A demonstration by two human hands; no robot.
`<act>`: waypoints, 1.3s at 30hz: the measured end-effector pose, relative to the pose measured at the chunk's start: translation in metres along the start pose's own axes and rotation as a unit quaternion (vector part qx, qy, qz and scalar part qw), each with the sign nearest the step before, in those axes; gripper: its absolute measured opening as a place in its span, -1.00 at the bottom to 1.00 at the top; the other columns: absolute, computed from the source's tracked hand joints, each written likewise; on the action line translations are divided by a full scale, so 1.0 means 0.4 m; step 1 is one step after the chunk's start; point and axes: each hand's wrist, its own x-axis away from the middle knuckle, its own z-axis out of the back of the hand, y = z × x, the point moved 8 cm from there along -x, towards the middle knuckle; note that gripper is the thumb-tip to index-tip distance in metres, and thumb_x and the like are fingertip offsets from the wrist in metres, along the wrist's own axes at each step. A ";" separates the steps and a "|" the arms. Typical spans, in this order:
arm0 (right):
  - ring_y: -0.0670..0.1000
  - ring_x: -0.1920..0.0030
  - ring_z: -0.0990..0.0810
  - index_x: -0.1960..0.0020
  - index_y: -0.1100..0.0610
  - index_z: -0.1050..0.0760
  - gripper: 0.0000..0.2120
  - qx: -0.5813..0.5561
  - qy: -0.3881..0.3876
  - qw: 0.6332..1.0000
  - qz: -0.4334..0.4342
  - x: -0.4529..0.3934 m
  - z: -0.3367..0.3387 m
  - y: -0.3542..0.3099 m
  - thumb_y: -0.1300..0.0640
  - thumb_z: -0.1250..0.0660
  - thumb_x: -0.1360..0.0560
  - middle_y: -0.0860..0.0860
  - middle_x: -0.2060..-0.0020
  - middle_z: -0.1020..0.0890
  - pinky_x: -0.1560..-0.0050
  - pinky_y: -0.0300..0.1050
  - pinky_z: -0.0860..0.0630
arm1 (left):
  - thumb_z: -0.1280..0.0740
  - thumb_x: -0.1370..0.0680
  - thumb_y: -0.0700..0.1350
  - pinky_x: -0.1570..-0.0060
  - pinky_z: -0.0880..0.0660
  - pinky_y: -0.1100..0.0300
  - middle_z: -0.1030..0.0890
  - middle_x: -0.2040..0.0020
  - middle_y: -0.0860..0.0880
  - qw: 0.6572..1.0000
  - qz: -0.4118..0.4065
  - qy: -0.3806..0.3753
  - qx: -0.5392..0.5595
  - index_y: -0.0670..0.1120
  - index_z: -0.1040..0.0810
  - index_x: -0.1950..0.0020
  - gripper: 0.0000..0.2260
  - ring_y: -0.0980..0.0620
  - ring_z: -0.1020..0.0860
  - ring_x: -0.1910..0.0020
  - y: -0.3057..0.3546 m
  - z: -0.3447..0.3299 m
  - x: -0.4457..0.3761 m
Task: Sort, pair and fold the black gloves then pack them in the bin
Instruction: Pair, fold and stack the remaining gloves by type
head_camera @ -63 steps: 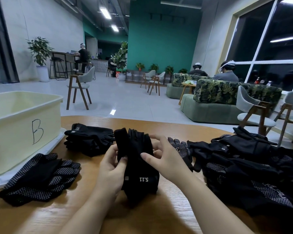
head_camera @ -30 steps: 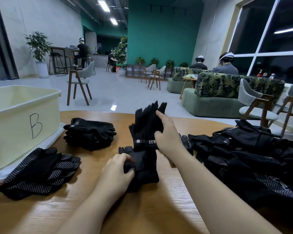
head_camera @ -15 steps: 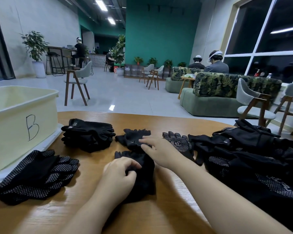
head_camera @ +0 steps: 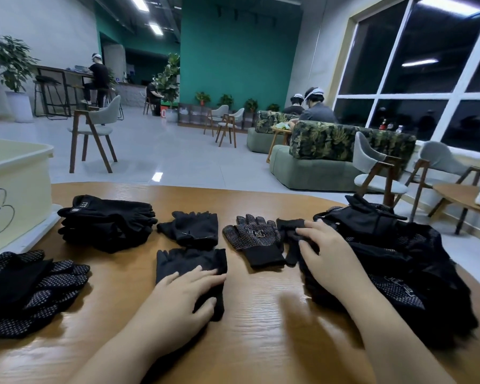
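Note:
My left hand [head_camera: 182, 296] lies flat on a plain black glove [head_camera: 190, 263] at the table's front middle, fingers spread over it. My right hand [head_camera: 323, 249] rests with fingers apart on the near edge of a large heap of unsorted black gloves [head_camera: 394, 253] at the right. A second plain glove [head_camera: 190, 228] lies just beyond the first. A dotted-palm glove [head_camera: 254, 238] lies between the hands. A stack of folded plain gloves [head_camera: 107, 221] sits left of centre. Folded dotted gloves [head_camera: 28, 288] lie at the front left. The cream bin [head_camera: 14, 189] marked B stands at the far left.
The wooden table [head_camera: 261, 328] has a curved far edge, with bare wood near me between the arms. Beyond it are chairs, sofas, a small side table at the right, and several seated people far off.
The glove held up a second ago now lies on the table beyond the first one. My right hand has moved right onto the heap. The left hand has flattened on the near glove.

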 end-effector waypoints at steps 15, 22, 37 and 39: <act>0.09 -0.41 -0.20 -0.40 0.08 -0.38 -0.58 0.200 -0.152 0.958 -0.140 -0.065 -0.004 0.191 0.21 -0.02 -0.58 -0.09 -0.48 -0.23 -0.36 0.00 -0.24 | 0.33 -0.24 0.26 -0.46 0.18 0.17 0.15 -0.37 0.41 0.999 0.015 -0.015 -0.039 0.44 0.16 -0.39 -0.33 0.39 0.21 -0.37 0.000 -0.016 -0.006; 0.24 -0.28 -0.34 -0.41 0.19 -0.35 -0.55 0.111 0.041 0.993 0.000 -0.092 0.046 0.094 0.35 -0.19 -0.53 0.14 -0.33 -0.43 -0.33 0.01 -0.25 | 0.27 -0.25 0.28 -0.45 0.18 0.21 0.11 -0.36 0.42 1.000 0.005 0.002 -0.004 0.46 0.09 -0.36 -0.36 0.42 0.14 -0.39 0.000 -0.011 -0.002; -0.03 -0.01 -0.53 -0.16 0.09 -0.47 -0.70 -0.128 0.170 0.942 0.260 0.088 -0.027 -0.283 0.26 -0.31 -0.45 -0.04 0.00 -0.60 -0.08 -0.16 -0.44 | -0.38 -0.50 -0.13 0.01 -0.46 0.40 -0.25 -0.28 0.42 0.941 -0.089 0.265 0.193 0.50 0.02 -0.35 -0.23 0.27 -0.55 0.03 0.026 0.097 0.031; -0.04 0.00 -0.54 -0.12 0.06 -0.46 -0.72 -0.111 0.173 0.934 0.293 0.115 -0.042 -0.311 0.26 -0.28 -0.43 -0.08 0.01 -0.61 -0.04 -0.12 -0.42 | -0.36 -0.52 -0.08 -0.03 -0.49 0.31 -0.35 -0.24 0.35 0.933 -0.096 0.274 0.213 0.45 -0.12 -0.35 -0.37 0.20 -0.57 0.00 0.027 0.101 0.032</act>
